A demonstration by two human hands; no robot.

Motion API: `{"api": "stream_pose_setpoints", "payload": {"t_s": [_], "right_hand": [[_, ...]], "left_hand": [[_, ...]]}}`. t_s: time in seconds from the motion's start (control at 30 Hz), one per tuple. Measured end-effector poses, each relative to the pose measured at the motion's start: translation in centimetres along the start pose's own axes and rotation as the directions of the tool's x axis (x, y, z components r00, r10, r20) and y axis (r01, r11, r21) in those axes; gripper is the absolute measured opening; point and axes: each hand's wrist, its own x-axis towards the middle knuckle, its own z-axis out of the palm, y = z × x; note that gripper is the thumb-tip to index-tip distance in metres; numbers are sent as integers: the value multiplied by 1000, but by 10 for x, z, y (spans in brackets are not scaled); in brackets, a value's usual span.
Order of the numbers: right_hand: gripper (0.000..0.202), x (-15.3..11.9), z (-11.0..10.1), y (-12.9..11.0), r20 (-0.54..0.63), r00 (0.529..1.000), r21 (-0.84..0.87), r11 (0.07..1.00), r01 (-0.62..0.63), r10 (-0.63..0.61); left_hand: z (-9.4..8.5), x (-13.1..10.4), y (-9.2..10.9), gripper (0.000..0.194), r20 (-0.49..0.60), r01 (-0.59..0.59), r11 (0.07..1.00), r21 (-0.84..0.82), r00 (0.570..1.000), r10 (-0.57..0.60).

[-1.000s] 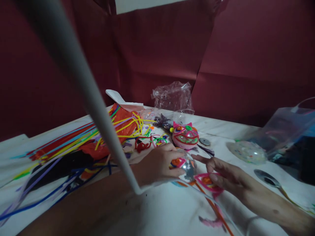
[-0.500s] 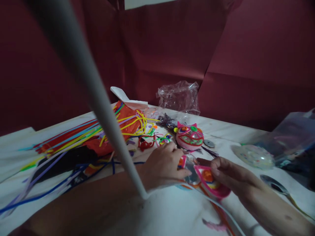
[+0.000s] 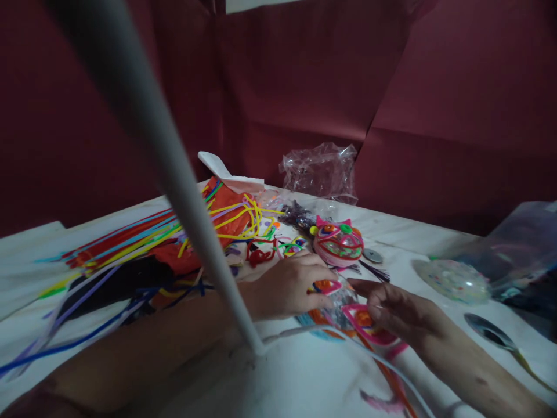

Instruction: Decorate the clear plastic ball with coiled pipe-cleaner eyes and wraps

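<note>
A clear plastic dome (image 3: pixel 342 310) trimmed with fuzzy orange and blue pipe cleaner lies low over the table between my hands. My left hand (image 3: pixel 291 287) is closed around its left side, beside a pink-edged orange eye shape (image 3: pixel 326 286). My right hand (image 3: pixel 402 310) pinches a second pink-rimmed pipe-cleaner shape (image 3: pixel 365 319) with an orange middle, at the dome's right side. Whether that shape touches the dome, I cannot tell. Behind them sits a finished-looking round pink figure (image 3: pixel 339 242) with ears and a green button. My left fingertips are partly hidden.
Many coloured pipe cleaners (image 3: pixel 130 232) spread over the left. A clear plastic bag (image 3: pixel 319 171) stands at the back. To the right are a speckled clear dome (image 3: pixel 456 280) and a tape roll (image 3: pixel 489 331). A grey pole (image 3: pixel 187 197) crosses the view in front of my left arm.
The pink-rimmed shape in my right hand has moved slightly left and tipped flatter, closer to the dome. My left hand has shifted a little, and more of the blue and orange trim shows.
</note>
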Motion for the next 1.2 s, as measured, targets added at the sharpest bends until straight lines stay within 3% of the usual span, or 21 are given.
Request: {"api": "stream_pose_setpoints", "payload": {"t_s": [0.23, 0.43, 0.8, 0.93, 1.03, 1.2], "right_hand": [[50, -6, 3, -3, 41, 997, -6, 998, 66, -66], [51, -8, 9, -9, 23, 1000, 34, 999, 19, -20], [47, 0, 2, 1, -71, 986, 280, 952, -125, 150], [48, 6, 6, -4, -81, 986, 235, 964, -126, 148], [50, 7, 7, -4, -97, 983, 226, 966, -129, 154], [49, 6, 5, 4, -66, 982, 279, 948, -152, 177]], "left_hand": [[-6, 2, 3, 26, 67, -20, 998, -66, 997, 24], [-3, -3, -4, 29, -14, -51, 989, -138, 999, 50], [-10, -5, 8, 26, 61, 0, 996, -94, 998, 6], [1, -10, 1, 24, 2, -75, 997, -23, 997, 75], [15, -15, -7, 31, -91, -222, 971, 83, 969, 229], [29, -26, -5, 46, -138, -219, 948, 230, 957, 255]]}}
